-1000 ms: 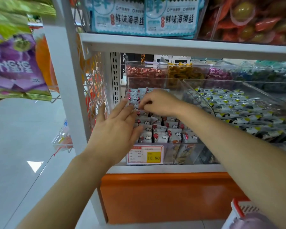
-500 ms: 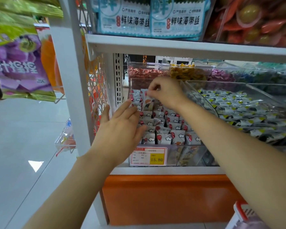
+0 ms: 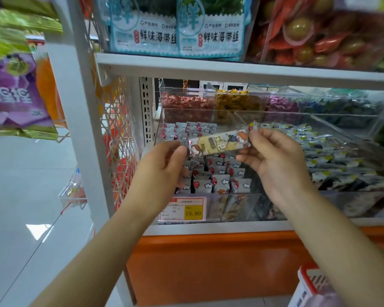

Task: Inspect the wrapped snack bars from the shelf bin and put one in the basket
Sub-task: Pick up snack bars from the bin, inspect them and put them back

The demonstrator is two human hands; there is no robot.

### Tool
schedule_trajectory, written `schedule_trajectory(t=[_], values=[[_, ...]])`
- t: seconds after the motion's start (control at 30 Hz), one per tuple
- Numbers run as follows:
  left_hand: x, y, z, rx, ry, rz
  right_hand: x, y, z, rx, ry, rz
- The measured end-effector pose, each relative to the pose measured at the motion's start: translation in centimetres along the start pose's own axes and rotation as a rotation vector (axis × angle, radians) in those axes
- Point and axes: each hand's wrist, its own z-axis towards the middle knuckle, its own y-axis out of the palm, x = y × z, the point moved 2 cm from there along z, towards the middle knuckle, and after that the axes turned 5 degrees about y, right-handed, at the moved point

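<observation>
Finding: left hand (image 3: 164, 167) and right hand (image 3: 275, 162) pinch the ends of the cream-and-yellow wrapped snack bar (image 3: 220, 142) above the clear plastic shelf bin (image 3: 239, 207). Risk: the slick wrapper could slip in transfer and miss the red-rimmed white basket (image 3: 303, 276) at 5 o'clock.

You hold one long, flat snack bar (image 3: 220, 142) in a pale yellow, cartoon-printed wrapper. Its printed face is toward you and it lies nearly level, right end a little higher. Your left hand (image 3: 162, 171) pinches its left end and your right hand (image 3: 275, 165) its right end, above the clear plastic shelf bin (image 3: 242, 207). There, grey-white wrapped bars (image 3: 217, 180) with red marks stand in rows. The red-and-white plastic basket (image 3: 308, 284) sits at lower right, well apart.
</observation>
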Motion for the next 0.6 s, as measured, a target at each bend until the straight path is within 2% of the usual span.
schedule_trajectory(t=[0.1, 0.23, 0.37, 0.5, 0.6], values=[[0.3, 0.4, -0.3, -0.018, -0.084, -0.222, 0.5, -0.4, -0.6, -0.039, 0.091, 0.080], [0.5, 0.6, -0.4, -0.002, -0.129, -0.307, 0.7, -0.9, -0.7, -0.112, 0.206, 0.228], [0.3, 0.5, -0.3, 0.055, -0.191, -0.405, 0.9, -1.3, -0.8, -0.158, 0.296, 0.271], [0.2, 0.4, -0.2, 0.057, -0.206, -0.460, 1.3, -1.4, -0.7, -0.115, 0.309, 0.293], [0.3, 0.3, -0.2, -0.020, -0.234, -0.580, 1.6, -1.4, -0.5, -0.067, 0.280, 0.264]])
